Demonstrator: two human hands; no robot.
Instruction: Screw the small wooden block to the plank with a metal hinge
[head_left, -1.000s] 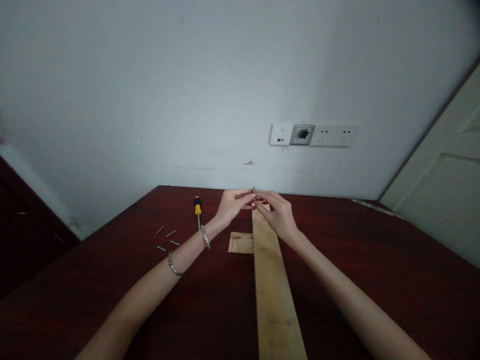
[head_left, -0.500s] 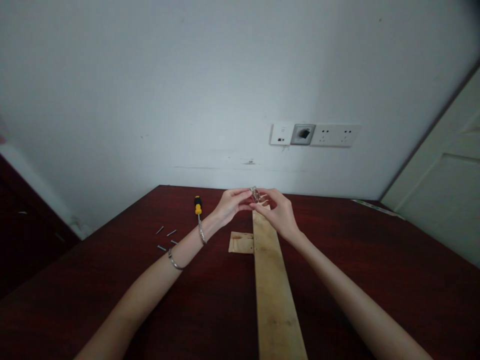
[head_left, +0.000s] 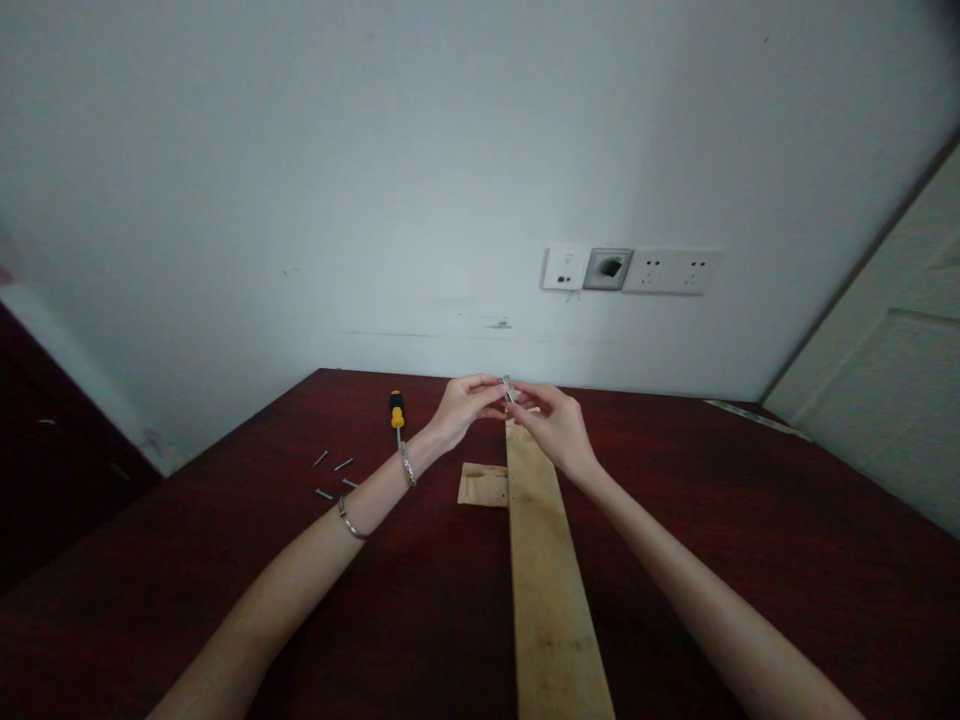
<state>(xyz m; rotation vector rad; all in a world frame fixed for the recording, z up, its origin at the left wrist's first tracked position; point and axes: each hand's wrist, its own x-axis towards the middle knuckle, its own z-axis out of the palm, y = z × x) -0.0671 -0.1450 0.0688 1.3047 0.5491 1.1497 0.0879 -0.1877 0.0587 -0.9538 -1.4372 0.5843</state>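
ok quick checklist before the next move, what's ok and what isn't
1. Small shiny metal piece in hand: ok, at the fingertips of the left hand and right hand.
2. One hand free: not ok, both are at the metal piece.
3. Long pale wooden board fastened to the small flat wooden piece at its left: cannot tell.
4. Black-and-yellow screwdriver within view: ok, though its tip is not visible.
5. Grey metal screws on the table: ok, four show.

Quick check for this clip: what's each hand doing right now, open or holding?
Left hand: closed, fingertips pinching a small metal piece.
Right hand: closed, fingertips on the same piece.
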